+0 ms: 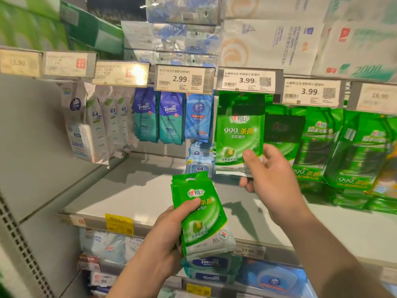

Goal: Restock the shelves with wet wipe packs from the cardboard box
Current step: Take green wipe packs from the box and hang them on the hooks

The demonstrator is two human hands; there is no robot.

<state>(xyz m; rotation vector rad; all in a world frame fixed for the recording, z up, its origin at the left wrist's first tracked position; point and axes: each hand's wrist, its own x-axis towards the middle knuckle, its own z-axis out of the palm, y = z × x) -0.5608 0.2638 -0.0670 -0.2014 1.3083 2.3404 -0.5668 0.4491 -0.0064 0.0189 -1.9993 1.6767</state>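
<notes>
My left hand (pixel 165 239) grips a small stack of green wet wipe packs (pixel 202 214) low in the middle of the view, thumb across the front pack. My right hand (pixel 268 177) pinches the lower corner of another green wet wipe pack (pixel 238 130), which hangs below the 3.99 price tag (pixel 247 80). The top of that pack is hidden behind the tag. The cardboard box is out of view.
Tempo packs (pixel 159 117), a blue Vinda pack (pixel 198 116) and white packs (pixel 94 123) hang to the left. Larger green packs (pixel 335 147) stand at the right. The grey shelf board (pixel 133 190) lies below. Tissue bundles (pixel 272 41) fill the upper shelf; more packs (pixel 214 269) sit underneath.
</notes>
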